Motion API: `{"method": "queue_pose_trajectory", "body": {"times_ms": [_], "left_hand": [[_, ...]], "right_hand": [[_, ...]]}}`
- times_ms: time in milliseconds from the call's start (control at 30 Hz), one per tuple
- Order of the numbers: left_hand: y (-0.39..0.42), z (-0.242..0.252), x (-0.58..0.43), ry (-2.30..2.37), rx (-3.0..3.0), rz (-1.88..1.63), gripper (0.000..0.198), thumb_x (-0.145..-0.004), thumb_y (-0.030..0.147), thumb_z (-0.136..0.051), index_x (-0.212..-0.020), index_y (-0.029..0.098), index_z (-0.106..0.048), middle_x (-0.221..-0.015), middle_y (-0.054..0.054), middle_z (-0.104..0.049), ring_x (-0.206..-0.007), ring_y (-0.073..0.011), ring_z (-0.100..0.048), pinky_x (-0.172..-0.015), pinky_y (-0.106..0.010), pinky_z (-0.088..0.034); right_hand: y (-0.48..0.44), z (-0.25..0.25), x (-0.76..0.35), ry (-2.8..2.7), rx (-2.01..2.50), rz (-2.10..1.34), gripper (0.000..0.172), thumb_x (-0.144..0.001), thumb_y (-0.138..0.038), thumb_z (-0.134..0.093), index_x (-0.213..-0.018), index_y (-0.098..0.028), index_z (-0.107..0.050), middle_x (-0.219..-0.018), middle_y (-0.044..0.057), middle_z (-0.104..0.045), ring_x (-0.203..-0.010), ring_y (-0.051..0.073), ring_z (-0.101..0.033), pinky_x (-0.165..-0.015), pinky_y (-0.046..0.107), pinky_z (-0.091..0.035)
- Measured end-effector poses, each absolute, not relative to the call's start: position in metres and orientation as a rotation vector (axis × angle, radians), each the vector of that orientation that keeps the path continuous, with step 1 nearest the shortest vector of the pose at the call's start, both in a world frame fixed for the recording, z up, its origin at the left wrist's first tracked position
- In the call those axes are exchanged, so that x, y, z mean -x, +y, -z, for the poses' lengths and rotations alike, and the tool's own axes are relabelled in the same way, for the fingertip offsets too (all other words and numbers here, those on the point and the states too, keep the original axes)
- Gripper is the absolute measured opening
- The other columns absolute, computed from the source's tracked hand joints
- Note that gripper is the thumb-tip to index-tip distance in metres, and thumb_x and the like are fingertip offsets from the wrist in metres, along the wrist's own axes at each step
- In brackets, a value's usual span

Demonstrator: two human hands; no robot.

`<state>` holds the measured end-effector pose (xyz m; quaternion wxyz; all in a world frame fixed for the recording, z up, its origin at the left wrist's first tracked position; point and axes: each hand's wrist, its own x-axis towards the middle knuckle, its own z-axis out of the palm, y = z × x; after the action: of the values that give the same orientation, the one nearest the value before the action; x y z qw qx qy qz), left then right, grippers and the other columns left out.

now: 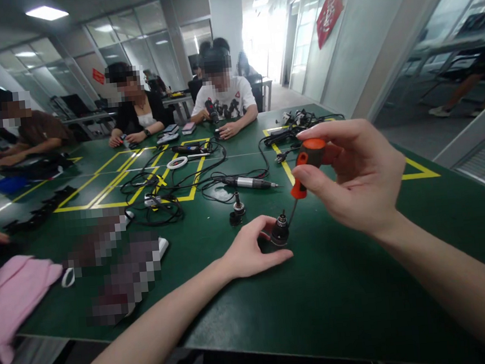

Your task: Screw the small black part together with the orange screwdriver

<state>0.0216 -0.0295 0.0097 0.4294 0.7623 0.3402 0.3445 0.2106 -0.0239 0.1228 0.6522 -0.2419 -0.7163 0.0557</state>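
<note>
My right hand is closed around an orange-handled screwdriver, held tilted with its thin shaft pointing down and left. The tip meets a small black and silver cylindrical part standing on the green table. My left hand rests on the table with thumb and fingers pinched round that part, steadying it. A second similar small part stands a little farther back, untouched.
A silver electric screwdriver and tangled black cables lie mid-table among yellow tape lines. Three people sit along the far and left sides with phones and tools. A pink cloth and blurred items lie at the left edge.
</note>
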Motion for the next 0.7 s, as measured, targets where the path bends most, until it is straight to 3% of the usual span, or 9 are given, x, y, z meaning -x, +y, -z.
{"method": "queue_pose_trajectory", "body": {"times_ms": [167, 333, 700], "left_hand": [[-0.0270, -0.0080, -0.0141, 0.767, -1.884, -0.811, 0.032, -0.084, 0.030, -0.083, -0.111, 0.017, -0.072, -0.109, -0.008, -0.076, -0.100, -0.0225, -0.071, -0.094, -0.038, -0.057], [-0.0248, -0.0045, -0.0180, 0.920, -1.855, -0.834, 0.047, -0.072, 0.039, -0.095, -0.103, 0.017, -0.068, -0.099, -0.004, -0.074, -0.090, -0.0203, -0.069, -0.087, -0.035, -0.056], [-0.0249, -0.0003, -0.0158, 0.987, -1.898, -0.843, 0.050, -0.069, 0.044, -0.096, -0.094, 0.019, -0.061, -0.085, 0.003, -0.062, -0.075, -0.0140, -0.056, -0.069, -0.028, -0.047]], "right_hand": [[-0.0230, -0.1200, -0.2124, -1.628, 0.551, -0.132, 0.027, -0.087, -0.030, -0.083, -0.113, -0.031, -0.074, -0.099, 0.004, -0.072, -0.073, 0.019, -0.068, -0.054, 0.033, -0.060], [-0.0183, -0.1175, -0.2127, -1.616, 0.550, -0.159, 0.028, -0.088, -0.024, -0.081, -0.115, -0.031, -0.075, -0.099, 0.003, -0.071, -0.069, 0.016, -0.066, -0.051, 0.030, -0.057], [-0.0156, -0.1181, -0.2153, -1.627, 0.590, -0.148, 0.028, -0.087, -0.026, -0.082, -0.114, -0.030, -0.075, -0.094, 0.001, -0.070, -0.068, 0.015, -0.066, -0.053, 0.028, -0.056]]}}
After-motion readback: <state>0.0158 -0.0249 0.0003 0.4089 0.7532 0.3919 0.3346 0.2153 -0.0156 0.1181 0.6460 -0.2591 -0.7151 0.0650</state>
